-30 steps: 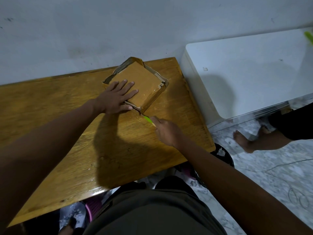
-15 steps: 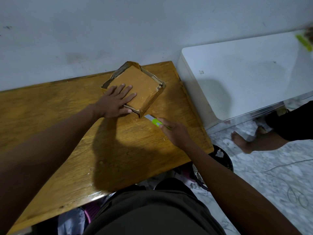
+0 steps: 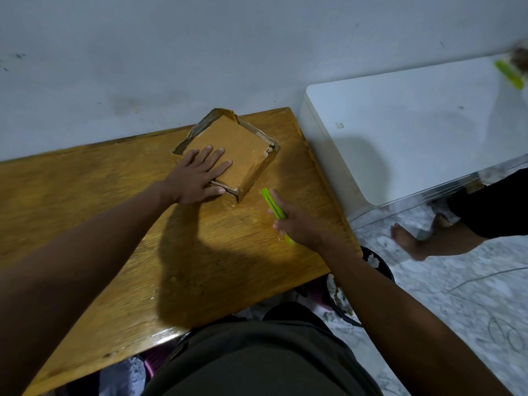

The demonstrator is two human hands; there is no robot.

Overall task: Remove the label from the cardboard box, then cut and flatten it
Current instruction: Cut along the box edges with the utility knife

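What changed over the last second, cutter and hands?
The right hand pulled the green cutter back from the cardboard box's near corner, toward the table's right edge; the tip is now clear of the box. The left hand stayed flat on the box, which didn't move.

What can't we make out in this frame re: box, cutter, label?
- Cutter blade: too small to tell if it is extended.
- Box near-left corner: covered by left hand.
- Label: only a tiny printed scrap shows; removal unclear.
- Cutter handle: wrapped by right hand.
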